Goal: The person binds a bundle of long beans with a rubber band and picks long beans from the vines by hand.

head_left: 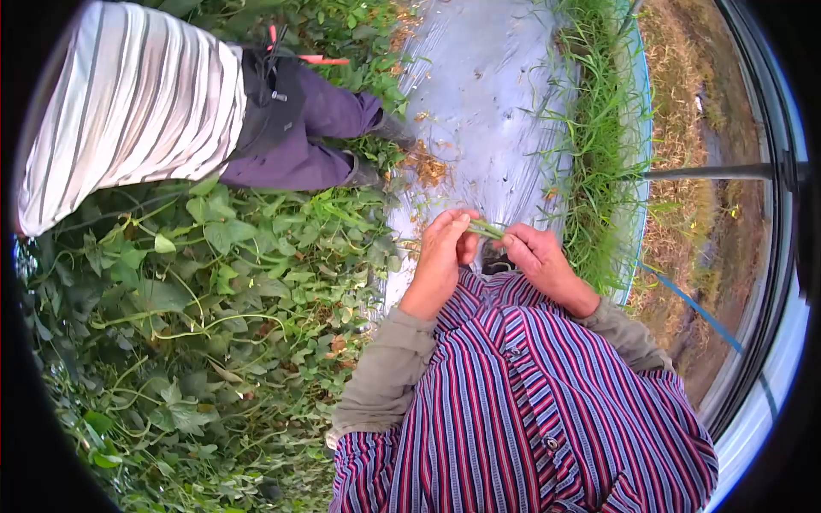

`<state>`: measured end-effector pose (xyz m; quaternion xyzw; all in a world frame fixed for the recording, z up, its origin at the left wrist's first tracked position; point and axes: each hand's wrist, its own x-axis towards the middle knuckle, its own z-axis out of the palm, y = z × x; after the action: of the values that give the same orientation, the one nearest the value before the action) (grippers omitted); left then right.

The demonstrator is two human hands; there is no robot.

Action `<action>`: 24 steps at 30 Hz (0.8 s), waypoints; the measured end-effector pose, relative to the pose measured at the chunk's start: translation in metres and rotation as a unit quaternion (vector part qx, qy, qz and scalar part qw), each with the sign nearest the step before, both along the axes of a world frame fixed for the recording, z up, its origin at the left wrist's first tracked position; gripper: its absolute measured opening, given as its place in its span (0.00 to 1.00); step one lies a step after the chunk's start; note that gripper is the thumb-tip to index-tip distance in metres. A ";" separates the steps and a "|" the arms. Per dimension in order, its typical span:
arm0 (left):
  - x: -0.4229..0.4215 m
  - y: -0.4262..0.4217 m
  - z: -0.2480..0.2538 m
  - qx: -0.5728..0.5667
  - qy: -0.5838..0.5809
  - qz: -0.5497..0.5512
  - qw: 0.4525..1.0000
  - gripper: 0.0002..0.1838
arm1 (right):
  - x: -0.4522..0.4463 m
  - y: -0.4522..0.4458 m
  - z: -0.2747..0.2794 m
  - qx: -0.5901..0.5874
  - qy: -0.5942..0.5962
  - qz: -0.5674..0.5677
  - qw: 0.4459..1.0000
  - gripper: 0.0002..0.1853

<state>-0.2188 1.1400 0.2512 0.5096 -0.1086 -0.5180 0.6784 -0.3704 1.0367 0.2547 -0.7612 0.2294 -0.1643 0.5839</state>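
Note:
In front of my waist, my left hand (pixel 443 254) and my right hand (pixel 540 262) are close together. Between their fingertips runs a short bunch of thin green stems (pixel 486 228); whether these are stalks or slim pods I cannot tell. The left fingers pinch one end. At the other end, my right thumb and fingers are closed on it. Both hands are bare, with olive-green sleeves over the forearms.
Dense leafy vines (pixel 197 299) fill the left side. A pale plastic ground sheet (pixel 487 103) covers the path, with tall grass (pixel 599 145) along its right edge. Another person (pixel 274 128) stands among the vines at upper left. A metal pole (pixel 710 172) crosses at right.

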 end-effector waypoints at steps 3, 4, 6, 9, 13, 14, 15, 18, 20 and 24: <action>0.014 -0.010 0.004 -0.017 0.074 -0.022 0.997 0.11 | 0.006 -0.008 -0.001 -0.017 -0.038 -0.031 0.999 0.10; 0.021 -0.012 0.002 -0.033 0.105 -0.031 0.993 0.11 | 0.008 -0.013 0.002 -0.012 -0.019 -0.036 0.999 0.10; 0.034 -0.024 0.004 -0.036 0.136 -0.039 0.989 0.12 | 0.012 -0.025 0.006 -0.014 -0.009 -0.047 0.999 0.10; 0.056 -0.052 0.007 0.001 0.115 -0.085 0.990 0.11 | 0.025 -0.048 0.000 -0.027 -0.029 -0.069 0.997 0.09; 0.098 -0.101 0.008 0.038 0.070 -0.161 0.984 0.12 | 0.053 -0.082 0.010 -0.049 -0.013 -0.094 0.994 0.10; 0.111 -0.117 0.005 0.035 0.062 -0.179 0.981 0.12 | 0.061 -0.094 0.017 -0.053 0.002 -0.105 0.993 0.09; 0.122 -0.132 0.012 0.044 0.053 -0.196 0.978 0.12 | 0.071 -0.108 0.024 -0.062 0.016 -0.112 0.992 0.09; 0.159 -0.173 0.036 0.043 -0.020 -0.218 0.975 0.12 | 0.107 -0.149 0.043 -0.040 0.034 -0.112 0.992 0.09; 0.187 -0.197 0.046 0.027 -0.069 -0.233 0.970 0.12 | 0.130 -0.174 0.045 -0.023 0.026 -0.103 0.994 0.10; 0.230 -0.243 0.063 0.021 -0.136 -0.269 0.953 0.11 | 0.173 -0.215 0.068 -0.036 0.010 -0.086 0.996 0.12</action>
<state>0.0115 0.8974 0.3144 0.5414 -0.3222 -0.6091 0.4817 -0.1978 0.8220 0.3230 -0.7608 0.2939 -0.2147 0.5373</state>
